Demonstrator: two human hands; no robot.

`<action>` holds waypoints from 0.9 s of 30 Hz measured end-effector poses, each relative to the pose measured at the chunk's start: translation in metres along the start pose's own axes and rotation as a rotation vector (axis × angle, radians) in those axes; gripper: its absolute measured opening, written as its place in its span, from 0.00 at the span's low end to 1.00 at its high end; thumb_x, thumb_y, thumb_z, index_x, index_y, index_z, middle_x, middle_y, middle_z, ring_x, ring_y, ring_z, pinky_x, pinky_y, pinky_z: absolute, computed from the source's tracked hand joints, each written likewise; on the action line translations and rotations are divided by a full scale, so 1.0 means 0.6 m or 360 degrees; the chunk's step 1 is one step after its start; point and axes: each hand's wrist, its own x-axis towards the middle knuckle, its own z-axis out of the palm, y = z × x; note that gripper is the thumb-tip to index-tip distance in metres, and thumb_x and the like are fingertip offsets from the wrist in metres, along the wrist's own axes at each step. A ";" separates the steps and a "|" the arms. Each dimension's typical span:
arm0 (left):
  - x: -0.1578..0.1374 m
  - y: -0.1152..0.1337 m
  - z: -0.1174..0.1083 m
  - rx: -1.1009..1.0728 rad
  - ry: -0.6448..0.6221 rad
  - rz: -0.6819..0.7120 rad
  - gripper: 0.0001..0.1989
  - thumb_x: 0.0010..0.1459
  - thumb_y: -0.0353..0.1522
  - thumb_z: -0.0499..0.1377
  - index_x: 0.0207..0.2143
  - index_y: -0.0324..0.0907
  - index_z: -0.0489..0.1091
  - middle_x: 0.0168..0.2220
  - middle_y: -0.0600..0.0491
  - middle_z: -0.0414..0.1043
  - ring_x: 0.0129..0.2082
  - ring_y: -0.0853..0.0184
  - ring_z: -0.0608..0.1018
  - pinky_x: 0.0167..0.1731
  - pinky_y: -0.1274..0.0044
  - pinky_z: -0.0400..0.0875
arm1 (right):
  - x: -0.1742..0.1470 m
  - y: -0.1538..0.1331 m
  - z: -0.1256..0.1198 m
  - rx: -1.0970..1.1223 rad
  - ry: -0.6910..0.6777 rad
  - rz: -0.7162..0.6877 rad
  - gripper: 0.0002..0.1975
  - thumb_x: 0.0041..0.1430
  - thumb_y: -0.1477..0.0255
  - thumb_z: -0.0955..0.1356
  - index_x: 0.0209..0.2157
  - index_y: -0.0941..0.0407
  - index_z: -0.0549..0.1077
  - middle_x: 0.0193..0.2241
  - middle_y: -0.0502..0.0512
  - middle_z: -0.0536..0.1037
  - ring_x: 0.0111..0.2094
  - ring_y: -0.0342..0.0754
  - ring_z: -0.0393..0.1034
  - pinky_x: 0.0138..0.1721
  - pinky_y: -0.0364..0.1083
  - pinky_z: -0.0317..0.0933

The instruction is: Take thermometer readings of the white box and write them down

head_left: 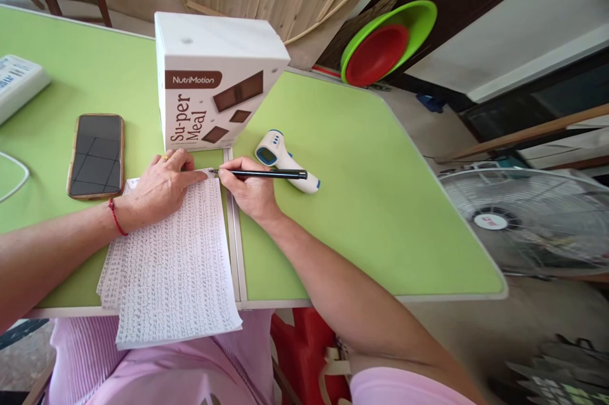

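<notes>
Most of the top sheet (181,265) looks covered in handwritten rows, so little seems left to fill, perhaps only its far end; it overhangs the near edge of the green table (380,214). The right hand (254,192), forearm slanting in over that edge, pinches a black pen (273,173); the left hand (159,189) lies palm down across the paper, gripping nothing visible

Bare right hand (252,194) is holding slim black pen (276,174) at top of white handwritten paper sheets (178,272). Bare left hand (159,189) is resting on them. White rectangular cardboard box (214,84) is standing just beyond.
</notes>
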 end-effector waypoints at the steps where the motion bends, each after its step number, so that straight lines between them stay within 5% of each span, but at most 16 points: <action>1: 0.000 0.000 0.000 0.0011 -0.0007 -0.0003 0.22 0.68 0.24 0.50 0.51 0.52 0.80 0.42 0.48 0.68 0.40 0.62 0.70 0.40 0.70 0.64 | 0.000 0.000 0.000 -0.0005 0.0001 0.0009 0.06 0.59 0.65 0.70 0.30 0.52 0.75 0.25 0.48 0.78 0.26 0.45 0.69 0.31 0.47 0.67; 27: 0.001 -0.001 -0.001 0.0015 -0.0006 0.0012 0.22 0.66 0.22 0.51 0.51 0.51 0.79 0.43 0.48 0.70 0.41 0.62 0.71 0.42 0.70 0.66 | 0.002 -0.007 -0.002 0.0038 -0.0022 0.0084 0.06 0.57 0.64 0.70 0.29 0.52 0.74 0.25 0.49 0.77 0.26 0.45 0.67 0.30 0.47 0.66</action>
